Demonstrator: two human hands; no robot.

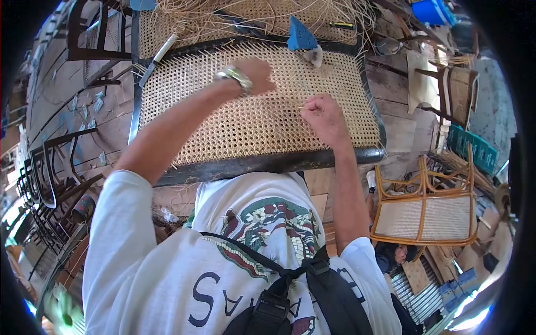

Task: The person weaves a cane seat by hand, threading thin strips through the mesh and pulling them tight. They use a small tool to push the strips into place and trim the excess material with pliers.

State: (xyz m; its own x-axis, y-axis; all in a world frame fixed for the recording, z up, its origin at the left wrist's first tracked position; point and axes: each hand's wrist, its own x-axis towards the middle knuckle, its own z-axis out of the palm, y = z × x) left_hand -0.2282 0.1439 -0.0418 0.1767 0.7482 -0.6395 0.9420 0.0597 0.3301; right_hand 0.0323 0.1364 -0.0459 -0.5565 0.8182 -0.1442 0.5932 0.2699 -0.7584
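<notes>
A woven cane panel (223,128) in a dark wooden frame (251,165) lies in front of me. Over its upper middle is my left hand (258,77), with a metal watch (234,77) at the wrist. That hand is slightly blurred, its fingers curled in; whatever they hold is hidden. Lower and to the right, my right hand (322,116) is closed just above the weave. A short bit of pale cane strand (302,107) shows at its fingertips. Cane ends stick out along the panel's far edge.
Loose cane strands (195,14), a blue wedge (301,34), a whitish lump (314,56) and a pale-handled tool (163,50) lie at the far side. Chairs stand on both sides, including a rattan seat (421,218). Part of another person (400,254) shows at lower right.
</notes>
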